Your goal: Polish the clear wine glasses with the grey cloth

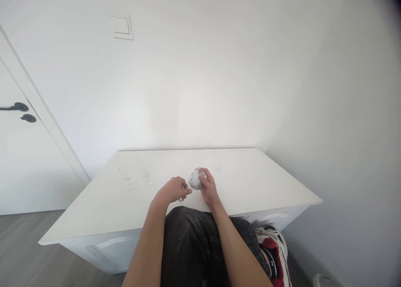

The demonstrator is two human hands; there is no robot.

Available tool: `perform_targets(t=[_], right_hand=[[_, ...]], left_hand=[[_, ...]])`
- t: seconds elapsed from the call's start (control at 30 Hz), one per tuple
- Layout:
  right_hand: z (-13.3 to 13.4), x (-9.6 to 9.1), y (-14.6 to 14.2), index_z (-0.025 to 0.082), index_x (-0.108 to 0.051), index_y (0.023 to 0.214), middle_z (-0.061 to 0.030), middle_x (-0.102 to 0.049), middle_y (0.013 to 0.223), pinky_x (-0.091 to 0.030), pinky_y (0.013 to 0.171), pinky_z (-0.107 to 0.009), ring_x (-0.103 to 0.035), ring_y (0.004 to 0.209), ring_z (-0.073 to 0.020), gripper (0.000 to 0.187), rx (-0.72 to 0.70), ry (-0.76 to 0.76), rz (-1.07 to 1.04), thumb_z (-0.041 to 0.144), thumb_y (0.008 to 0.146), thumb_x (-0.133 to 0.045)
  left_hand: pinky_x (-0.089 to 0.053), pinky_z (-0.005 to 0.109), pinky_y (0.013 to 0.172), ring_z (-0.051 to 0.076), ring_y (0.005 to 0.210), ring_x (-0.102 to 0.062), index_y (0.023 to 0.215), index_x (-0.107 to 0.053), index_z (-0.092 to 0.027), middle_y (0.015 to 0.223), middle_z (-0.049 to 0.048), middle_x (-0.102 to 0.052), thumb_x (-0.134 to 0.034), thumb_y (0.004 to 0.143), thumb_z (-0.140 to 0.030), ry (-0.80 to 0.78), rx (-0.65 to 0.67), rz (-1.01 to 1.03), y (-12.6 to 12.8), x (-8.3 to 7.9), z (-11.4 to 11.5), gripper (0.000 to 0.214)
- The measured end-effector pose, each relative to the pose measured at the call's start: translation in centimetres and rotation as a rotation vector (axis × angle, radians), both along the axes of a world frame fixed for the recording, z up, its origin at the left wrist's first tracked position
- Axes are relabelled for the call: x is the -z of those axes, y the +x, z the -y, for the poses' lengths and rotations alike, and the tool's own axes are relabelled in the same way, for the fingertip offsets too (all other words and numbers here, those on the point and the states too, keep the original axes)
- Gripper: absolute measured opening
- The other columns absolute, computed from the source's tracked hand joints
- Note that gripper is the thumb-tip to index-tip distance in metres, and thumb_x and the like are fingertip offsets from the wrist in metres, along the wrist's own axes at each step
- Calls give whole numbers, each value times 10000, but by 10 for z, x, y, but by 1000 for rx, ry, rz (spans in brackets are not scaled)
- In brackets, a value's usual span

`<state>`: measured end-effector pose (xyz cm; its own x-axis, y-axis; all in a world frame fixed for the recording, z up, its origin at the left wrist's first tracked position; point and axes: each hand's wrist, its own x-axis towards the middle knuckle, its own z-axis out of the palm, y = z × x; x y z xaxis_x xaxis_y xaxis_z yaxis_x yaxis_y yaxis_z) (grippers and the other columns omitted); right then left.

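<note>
A whitish-grey, lumpy ball (pixel 195 181) is gripped by my right hand (pixel 208 188) just above the white tabletop; whether it is clay or crumpled paper I cannot tell. The fingers of that hand wrap its right side and top. My left hand (pixel 175 190) is close on the ball's left, its fingers curled together. A small whitish bit shows at the underside of those fingers, too small to name. Whether the left fingertips touch the ball is unclear.
The white cabinet top (pixel 266 178) runs back to a plain wall. Faint smudges and small clear spots (pixel 131 185) mark its left part. My knees in dark checked cloth (pixel 191 237) press near the front edge. A red and white shoe (pixel 275 253) is at lower right.
</note>
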<state>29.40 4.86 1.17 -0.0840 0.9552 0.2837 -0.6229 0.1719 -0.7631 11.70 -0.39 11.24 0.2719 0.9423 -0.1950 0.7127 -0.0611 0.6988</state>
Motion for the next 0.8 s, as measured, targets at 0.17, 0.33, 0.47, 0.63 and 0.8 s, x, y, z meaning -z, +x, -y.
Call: perform_targets(t=[0.17, 0.33, 0.47, 0.63, 0.8], right_hand=[[-1, -1, 0, 240, -674, 1045, -25, -663, 1040, -451, 753, -275, -594, 846, -163, 294, -21, 2, -52, 390, 826, -802], [-7, 4, 4, 242, -648, 1076, -1, -650, 890, -447, 689, -257, -586, 768, -147, 319, 73, -66, -103, 405, 841, -791], [-16, 15, 10, 252, -612, 1088, 21, -641, 857, -469, 662, -253, -601, 742, -135, 356, 306, -166, -215, 430, 831, -782], [-25, 23, 8, 254, -597, 1123, -26, -709, 1078, -534, 789, -301, -672, 956, -163, 393, 436, -229, -265, 469, 843, -767], [-13, 2, 1, 178, -666, 967, -68, -726, 1052, -535, 857, -322, -664, 974, -184, 345, 267, -186, -266, 445, 813, -822]], left_hand=[[-469, 316, 595, 238, 661, -689, 855, -652, -186, 727, 75, -743, -643, 812, -432, -4, -103, -36, 3, -5, -2, 250], [-476, 309, 585, 204, 611, -638, 818, -648, -174, 688, 55, -688, -628, 826, -420, -4, -106, 52, 4, 1, -5, 247], [-471, 306, 573, 174, 565, -586, 666, -584, -186, 621, 23, -610, -607, 839, -443, -11, -101, 85, 4, 6, -6, 311], [-496, 311, 609, 149, 548, -532, 608, -529, -198, 548, -15, -508, -625, 832, -536, -10, -169, 272, 6, 2, -4, 417], [-516, 305, 610, 130, 571, -511, 657, -586, -181, 592, -21, -513, -698, 745, -673, -8, -243, 462, 11, -1, -6, 512]])
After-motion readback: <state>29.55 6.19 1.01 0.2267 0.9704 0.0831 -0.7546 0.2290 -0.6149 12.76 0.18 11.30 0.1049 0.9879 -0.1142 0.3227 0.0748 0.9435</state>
